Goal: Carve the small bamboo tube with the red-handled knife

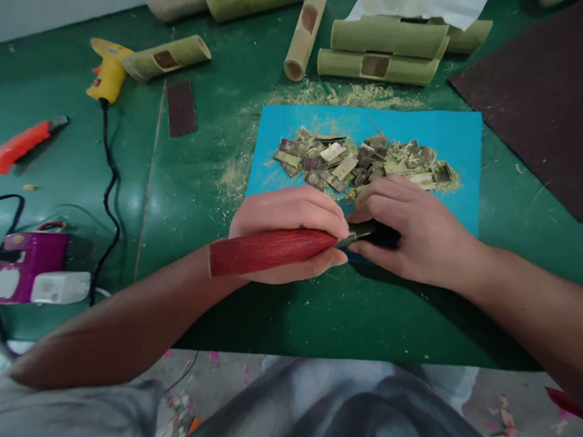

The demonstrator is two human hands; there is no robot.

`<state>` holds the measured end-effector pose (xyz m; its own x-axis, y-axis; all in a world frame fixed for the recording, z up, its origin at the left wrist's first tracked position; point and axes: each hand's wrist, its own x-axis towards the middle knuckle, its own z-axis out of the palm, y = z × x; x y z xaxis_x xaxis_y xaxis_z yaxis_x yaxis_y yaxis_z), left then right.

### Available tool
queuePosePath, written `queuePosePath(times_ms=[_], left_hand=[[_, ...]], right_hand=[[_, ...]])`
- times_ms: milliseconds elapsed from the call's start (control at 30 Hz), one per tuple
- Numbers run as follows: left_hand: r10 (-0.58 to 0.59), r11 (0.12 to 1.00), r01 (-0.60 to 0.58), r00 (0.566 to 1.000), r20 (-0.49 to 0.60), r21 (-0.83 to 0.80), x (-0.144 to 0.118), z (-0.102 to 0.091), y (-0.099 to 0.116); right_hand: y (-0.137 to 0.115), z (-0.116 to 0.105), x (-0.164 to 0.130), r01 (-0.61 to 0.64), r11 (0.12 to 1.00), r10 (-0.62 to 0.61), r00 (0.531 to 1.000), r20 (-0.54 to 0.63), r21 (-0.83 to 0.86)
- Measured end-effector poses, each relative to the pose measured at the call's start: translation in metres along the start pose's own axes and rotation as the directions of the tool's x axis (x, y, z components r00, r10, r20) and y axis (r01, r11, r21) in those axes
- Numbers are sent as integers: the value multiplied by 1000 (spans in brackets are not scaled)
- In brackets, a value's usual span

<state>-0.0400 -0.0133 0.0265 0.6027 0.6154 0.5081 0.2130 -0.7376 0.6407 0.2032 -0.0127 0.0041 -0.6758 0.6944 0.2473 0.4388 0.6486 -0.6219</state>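
Note:
My left hand point(292, 212) is closed round a red, streaky, tapering piece point(271, 250) that looks like a tool handle, wide at the left end. From its narrow right end comes a thin dark green part point(356, 236). My right hand point(411, 230) is closed round that part, with the thumb below and fingers above; its far end is hidden in the hand. Both hands are over the near edge of a blue sheet point(462, 132). Just beyond them lies a heap of cut brown and green scraps with pale shavings point(342, 159).
Bamboo tubes point(386, 39) with cut windows lie along the back. On the left are a yellow glue gun point(109, 72), a red utility knife point(27, 142), a small brown sheet point(181, 109) and a purple power socket point(31, 265). A large brown sheet point(542, 100) lies right.

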Motion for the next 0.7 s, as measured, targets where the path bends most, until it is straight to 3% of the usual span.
queuePosePath(times_ms=[700], left_hand=[[37, 999, -37, 999, -32, 2, -3, 2, -2]], right_hand=[[1, 0, 1, 1, 1000, -1, 1000, 1, -1]])
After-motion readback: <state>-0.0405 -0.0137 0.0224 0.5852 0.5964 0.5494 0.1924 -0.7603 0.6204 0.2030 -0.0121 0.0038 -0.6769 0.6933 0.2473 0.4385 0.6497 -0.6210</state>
